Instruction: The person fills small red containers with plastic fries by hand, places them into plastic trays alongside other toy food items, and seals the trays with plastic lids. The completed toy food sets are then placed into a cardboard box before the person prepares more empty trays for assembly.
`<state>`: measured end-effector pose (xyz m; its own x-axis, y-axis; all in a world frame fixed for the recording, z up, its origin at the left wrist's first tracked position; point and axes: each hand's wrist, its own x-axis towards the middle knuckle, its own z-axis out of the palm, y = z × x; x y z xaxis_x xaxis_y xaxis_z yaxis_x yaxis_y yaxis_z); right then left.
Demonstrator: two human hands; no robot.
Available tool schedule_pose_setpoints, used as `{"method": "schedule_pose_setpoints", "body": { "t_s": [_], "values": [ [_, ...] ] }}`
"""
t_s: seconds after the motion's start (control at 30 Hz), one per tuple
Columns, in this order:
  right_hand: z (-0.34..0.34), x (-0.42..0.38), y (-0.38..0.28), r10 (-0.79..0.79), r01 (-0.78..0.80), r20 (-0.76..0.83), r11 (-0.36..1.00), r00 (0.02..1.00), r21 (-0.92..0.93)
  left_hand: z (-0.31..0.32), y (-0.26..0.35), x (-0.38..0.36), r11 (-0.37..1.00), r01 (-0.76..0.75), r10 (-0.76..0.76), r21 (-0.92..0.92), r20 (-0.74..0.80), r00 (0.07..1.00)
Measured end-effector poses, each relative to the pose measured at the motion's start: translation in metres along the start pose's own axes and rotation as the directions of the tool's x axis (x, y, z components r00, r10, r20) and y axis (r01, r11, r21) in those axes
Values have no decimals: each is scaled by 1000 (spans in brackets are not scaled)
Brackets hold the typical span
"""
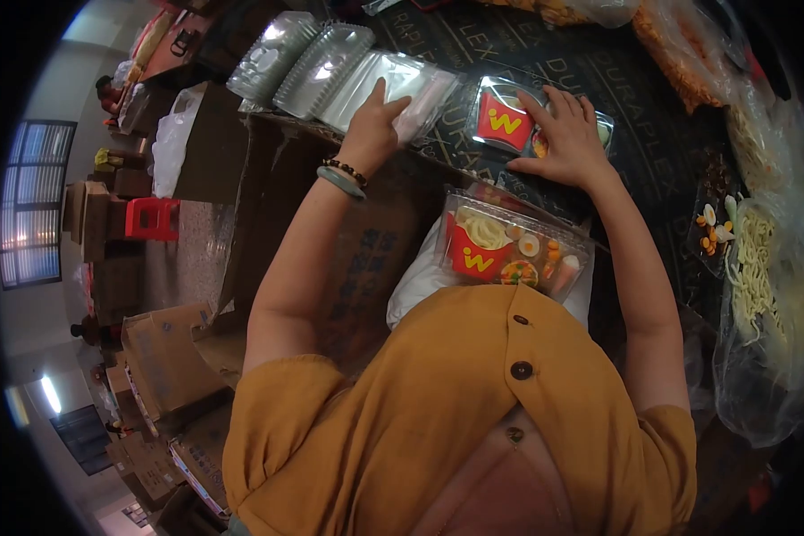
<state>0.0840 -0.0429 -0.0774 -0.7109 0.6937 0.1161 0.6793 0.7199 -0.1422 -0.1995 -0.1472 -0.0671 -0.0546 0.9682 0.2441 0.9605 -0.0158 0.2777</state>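
Observation:
My right hand (567, 143) lies over a clear plastic package (484, 87) on the dark table, fingers spread and resting on its right part. Inside that package is a red fries-style box (504, 121) with a yellow W; the other contents are partly covered by my hand. My left hand (373, 125) reaches over a stack of flat clear plastic pieces (366, 80), thumb and index finger apart; its other fingers are mostly hidden. Close to my body, a filled clear package (509, 246) shows toy-like noodles, egg halves and a red W box. It rests on a white bag (411, 286).
Clear ridged trays (317, 67) are stacked at the table's upper left. A plastic bag of noodle-like pieces (755, 268) and small egg pieces (715, 232) lie on the right. Cardboard boxes (174, 348) and a red stool (152, 219) stand at left.

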Motion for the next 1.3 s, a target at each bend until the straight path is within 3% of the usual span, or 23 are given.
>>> {"method": "schedule_pose_setpoints", "body": {
  "t_s": [0.07, 0.13, 0.17, 0.23, 0.27, 0.33, 0.47, 0.53, 0.57, 0.67, 0.77, 0.93, 1.03, 1.07, 1.17, 1.23, 1.3],
  "values": [
    [-2, 1, -1, 1, -1, 24, 1000, 1000, 5, 3, -11, 0, 999, -31, 31, 9, -3, 1000],
    [-1, 2, -2, 2, -2, 22, 1000, 1000, 0, -7, 4, 0, 982, 124, -141, -144, -115, 983],
    [-1, 2, -2, 7, -7, 18, 1000, 1000, -4, -2, 2, -1, 981, 127, -145, -146, -118, 982],
    [-2, 3, -4, 8, -8, 14, 1000, 1000, 1, 10, -5, 0, 909, 89, -201, -407, -241, 949],
    [-2, 3, -5, 12, -12, 10, 1000, 1000, 9, 14, -10, 0, 907, 91, -205, -411, -241, 949],
    [0, 4, -5, 12, -12, 7, 1000, 1000, 6, 11, -15, 1, 956, 107, -158, -272, -173, 972],
    [0, 4, -6, -3, 4, -46, 1000, 999, 23, -2, -15, 3, 953, 195, -236, -231, -163, 958],
    [-2, 5, -4, -26, 27, -70, 999, 997, 26, -4, -21, 7, 1000, 20, -16, 11, -291, 956],
    [-3, 5, -3, -46, 49, -94, 998, 995, 29, -3, -22, 6, 1000, 21, -18, 9, -292, 956],
    [-10, 7, -8, -103, 116, -185, 992, 977, 58, -14, -14, 7, 999, 32, -23, 43, -202, 979],
    [-28, 14, -33, -225, 231, -116, 972, 967, 39, -17, -16, 7, 995, -14, 27, 101, -128, 991],
    [-19, 52, -74, -366, 380, -170, 923, 915, 57, -20, -25, 11, 992, -112, 113, 61, -16, 993],
    [-11, 73, -87, -313, 320, -96, 944, 945, 80, -26, -28, 13, 969, -234, 241, -73, 103, 965],
    [-8, 77, -87, -256, 260, -57, 961, 965, 92, -27, -27, 11, 969, -233, 240, -75, 98, 966],
    [4, 82, -95, -136, 136, -10, 983, 991, 127, -37, -2, 5, 975, -221, 216, -19, 315, 924],
    [18, 85, -104, -71, 71, -6, 986, 997, 151, -22, 15, 8, 978, -208, 207, -28, 306, 929],
    [28, 87, -109, 15, 12, -128, 978, 992, 206, -9, 25, 12, 975, -218, 223, -48, 265, 938]
  ]
}}
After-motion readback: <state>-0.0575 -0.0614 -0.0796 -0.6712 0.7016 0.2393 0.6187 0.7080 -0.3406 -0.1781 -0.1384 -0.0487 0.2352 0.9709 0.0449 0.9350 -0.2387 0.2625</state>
